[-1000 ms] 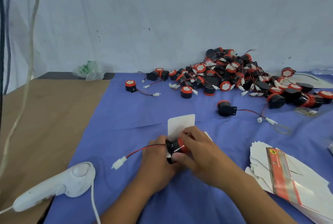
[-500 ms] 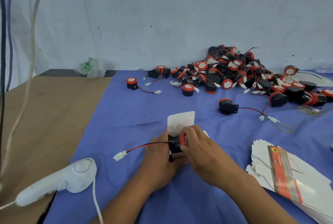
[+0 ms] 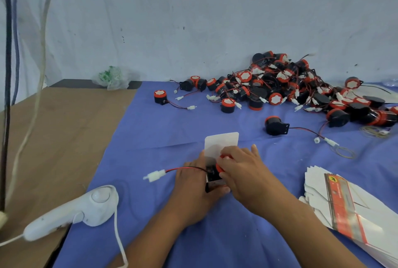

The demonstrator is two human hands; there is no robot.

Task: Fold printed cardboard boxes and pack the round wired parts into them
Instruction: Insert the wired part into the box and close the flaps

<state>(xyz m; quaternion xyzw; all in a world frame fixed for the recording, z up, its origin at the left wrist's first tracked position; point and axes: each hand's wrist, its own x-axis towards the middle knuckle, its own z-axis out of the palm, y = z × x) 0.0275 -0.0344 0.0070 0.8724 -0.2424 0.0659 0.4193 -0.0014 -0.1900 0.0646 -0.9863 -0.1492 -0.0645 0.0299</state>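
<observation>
1 folded box (image 3: 221,143), flap upright, gripped by left hand (image 3: 191,186) so right hand's (image 3: 243,173) curled fingers can press 1 red-rimmed round part (image 3: 224,156) inside.

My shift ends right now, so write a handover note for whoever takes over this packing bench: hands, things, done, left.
Left hand: grips the folded cardboard box, its top flap standing open.
Right hand: holds the round wired part at the box's mouth, partly inside.
The part's lead and white connector lie outside, to the left.
Done: this box folded, part going in.
Left: tuck the lead in, close the flap; then pack the pile of parts at the back, using the flat box blanks on the right.
</observation>
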